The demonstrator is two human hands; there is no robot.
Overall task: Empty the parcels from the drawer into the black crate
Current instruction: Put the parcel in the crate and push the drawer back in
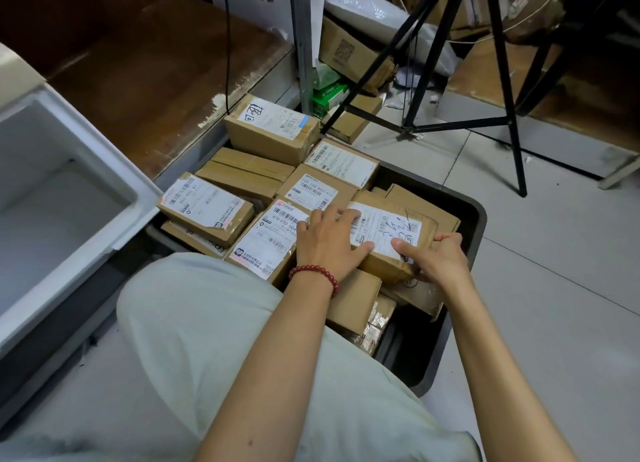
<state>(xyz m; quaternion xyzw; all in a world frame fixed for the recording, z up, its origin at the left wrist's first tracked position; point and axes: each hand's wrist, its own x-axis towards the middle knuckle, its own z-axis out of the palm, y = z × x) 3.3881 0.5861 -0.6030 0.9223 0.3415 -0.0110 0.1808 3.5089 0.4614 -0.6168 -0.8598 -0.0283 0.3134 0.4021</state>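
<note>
Parcels point(207, 209) of brown cardboard, most with white shipping labels, lie packed in the black crate point(479, 216), which stands on the tiled floor point(554, 254) just in front of the person's knee. They are stacked in more than one layer, and those along the crate's far and left edges rise above its rim.

One labelled parcel point(388, 226) lies on top of the heap toward the crate's right edge, a little tilted, its label with handwritten strokes facing up. Both hands are on it. The left hand point(329, 243), with a red bead bracelet point(313, 271) at the wrist, rests flat on the parcel's left end. Its fingers point(332, 217) are nearly straight and spread over the far left corner, and the thumb lies on the label. The right hand point(438, 259) grips the near right corner, with the thumb pressed on top of the label and the other fingers curled round the parcel's right edge. Whether the parcel is lifted clear of those beneath it cannot be told.

At the crate's far left corner a taller box point(270, 129) with bold handwriting on its label sits highest. The white drawer point(104, 150) stands open to the left of the crate, its corner just beside the crate's left edge. A pale trouser leg point(207, 340) covers the crate's near left corner.

Beyond the far edge a black tripod point(504, 81) stands on the floor, with more cartons and a green box point(329, 94) near it. A black cable point(227, 46) hangs down in front of a brown board.
</note>
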